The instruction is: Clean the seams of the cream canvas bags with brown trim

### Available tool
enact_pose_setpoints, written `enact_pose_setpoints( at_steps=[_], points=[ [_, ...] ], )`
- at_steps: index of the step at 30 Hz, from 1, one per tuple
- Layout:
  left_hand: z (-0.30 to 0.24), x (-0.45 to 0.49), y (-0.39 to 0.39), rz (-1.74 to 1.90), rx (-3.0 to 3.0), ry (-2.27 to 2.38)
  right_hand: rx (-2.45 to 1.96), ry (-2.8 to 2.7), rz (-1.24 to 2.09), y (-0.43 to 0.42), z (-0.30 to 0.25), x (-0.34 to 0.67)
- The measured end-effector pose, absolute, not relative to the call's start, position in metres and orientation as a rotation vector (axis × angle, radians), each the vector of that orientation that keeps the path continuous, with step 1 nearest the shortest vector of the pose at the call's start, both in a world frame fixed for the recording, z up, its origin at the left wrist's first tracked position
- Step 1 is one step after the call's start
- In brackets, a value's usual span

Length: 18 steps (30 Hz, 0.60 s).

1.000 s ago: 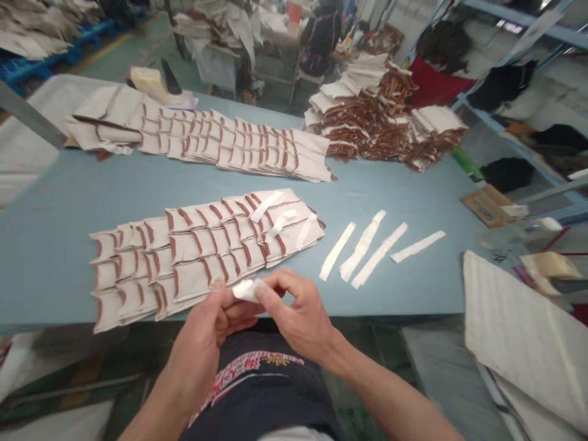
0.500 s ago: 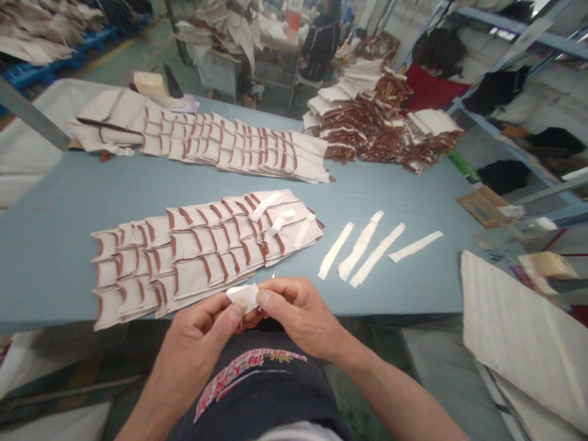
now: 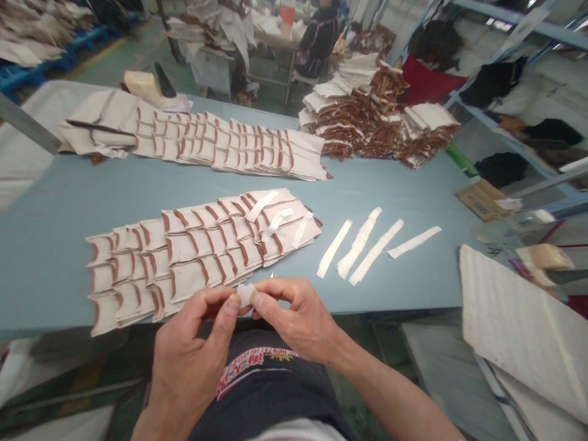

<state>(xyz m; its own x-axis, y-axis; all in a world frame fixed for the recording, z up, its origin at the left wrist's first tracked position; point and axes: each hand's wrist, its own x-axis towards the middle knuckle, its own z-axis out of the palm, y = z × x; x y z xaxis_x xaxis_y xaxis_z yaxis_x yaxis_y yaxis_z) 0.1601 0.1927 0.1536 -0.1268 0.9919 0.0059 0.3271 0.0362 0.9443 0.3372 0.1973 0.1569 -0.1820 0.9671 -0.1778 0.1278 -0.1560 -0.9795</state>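
Observation:
Between my two hands, at the table's front edge, is a small white strip piece, possibly folded paper or tape. My left hand pinches its left side between thumb and fingers. On the right side, my right hand pinches it too; part of it is hidden behind the fingers. Just beyond my hands lies a row of overlapping cream fabric pieces with brown edges. Across its right end rest three white strips. Several more white strips lie on the table to the right.
A second row of cream pieces spans the back of the blue table. Behind it on the right are piled brown-and-cream bundles. A cardboard box sits at the right edge, near shelving. A person sits in the background.
My left hand has changed its hold, and less of the white piece shows between my fingers. The view has shifted slightly; the strips and fabric rows have stayed put.

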Motion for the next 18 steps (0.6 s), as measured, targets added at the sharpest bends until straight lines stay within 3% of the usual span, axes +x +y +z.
enact_pose_setpoints(
  at_steps=[18],
  points=[
    [0.136, 0.149, 0.207, 0.839, 1.657, 1.404, -1.471, -1.471, 1.175, 0.205, 0.150, 0.336]
  ],
)
